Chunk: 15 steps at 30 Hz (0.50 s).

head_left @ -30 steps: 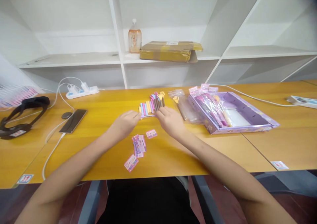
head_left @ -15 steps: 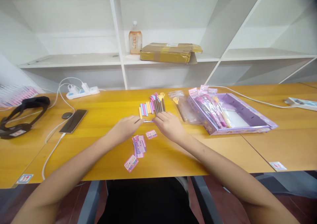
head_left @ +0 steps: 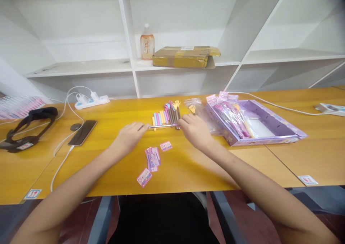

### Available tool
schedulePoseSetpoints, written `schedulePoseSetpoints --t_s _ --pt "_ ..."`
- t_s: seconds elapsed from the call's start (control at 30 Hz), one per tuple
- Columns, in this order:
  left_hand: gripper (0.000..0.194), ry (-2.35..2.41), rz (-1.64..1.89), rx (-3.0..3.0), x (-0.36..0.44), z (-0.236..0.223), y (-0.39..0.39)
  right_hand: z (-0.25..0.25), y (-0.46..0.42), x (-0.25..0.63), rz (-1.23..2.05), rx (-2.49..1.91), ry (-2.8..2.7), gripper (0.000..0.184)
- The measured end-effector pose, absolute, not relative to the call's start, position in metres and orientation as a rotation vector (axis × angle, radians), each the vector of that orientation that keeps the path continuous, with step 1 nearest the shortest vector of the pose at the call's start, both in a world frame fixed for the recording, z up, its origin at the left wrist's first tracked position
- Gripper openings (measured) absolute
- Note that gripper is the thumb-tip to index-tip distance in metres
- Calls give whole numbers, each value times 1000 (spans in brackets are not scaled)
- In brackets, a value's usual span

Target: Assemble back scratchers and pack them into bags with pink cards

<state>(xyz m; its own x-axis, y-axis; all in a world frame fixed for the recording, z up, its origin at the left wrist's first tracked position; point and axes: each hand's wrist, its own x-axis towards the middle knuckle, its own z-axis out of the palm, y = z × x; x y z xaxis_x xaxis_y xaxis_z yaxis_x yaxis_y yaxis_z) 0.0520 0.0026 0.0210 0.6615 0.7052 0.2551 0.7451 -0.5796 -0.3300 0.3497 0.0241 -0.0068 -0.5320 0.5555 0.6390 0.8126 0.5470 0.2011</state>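
Between my hands stretches the thin silver rod (head_left: 163, 126) of a back scratcher, held level, with a bit of purple by the right fingers. My left hand (head_left: 129, 135) is closed on its left end. My right hand (head_left: 196, 130) is closed around its other end and hides it. Just behind the rod lies a row of yellow, blue, pink and purple handles (head_left: 160, 118). Beside them lie several back scratchers (head_left: 172, 111) with small hand-shaped heads and dark stems. A yellow-headed back scratcher (head_left: 192, 109) lies partly hidden behind my right hand.
Small printed cards (head_left: 153, 158) lie in front of my hands. At right, a purple box (head_left: 269, 142) holds bagged back scratchers (head_left: 233, 120), with clear bags (head_left: 214, 125) beside it. A phone (head_left: 82, 133), black headset strap (head_left: 51, 111) and power strip (head_left: 92, 102) are at left.
My hands have drawn apart, the left one going left and the right one going right. Much more of the silver rod shows between them. The view has shifted slightly.
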Motion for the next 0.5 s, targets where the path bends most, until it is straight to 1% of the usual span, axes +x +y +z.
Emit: schedulePoseSetpoints --t_s 0.1,0.2,0.27,0.33,0.4,0.5 --pt "51 -1131 -196 -2462 11 24 6 -5 29 388 -710 -1140 -2232 22" --pt "58 -1157 -248 -2472 -54 27 -2 -8 20 451 -689 -1200 -2208 25" --pt "59 -1185 -278 -2491 -98 25 -17 -14 5 500 -640 -1259 -2166 25" --pt "58 -1245 -289 -2470 -129 20 -35 -22 -10 541 -629 -1283 -2102 21" --pt "56 -1270 -272 -2492 -142 12 -48 -29 -22 566 -586 -1271 -2140 18" --pt "56 -1249 -271 -2539 -133 3 -53 -36 -26 575 -570 -1286 -2164 16"
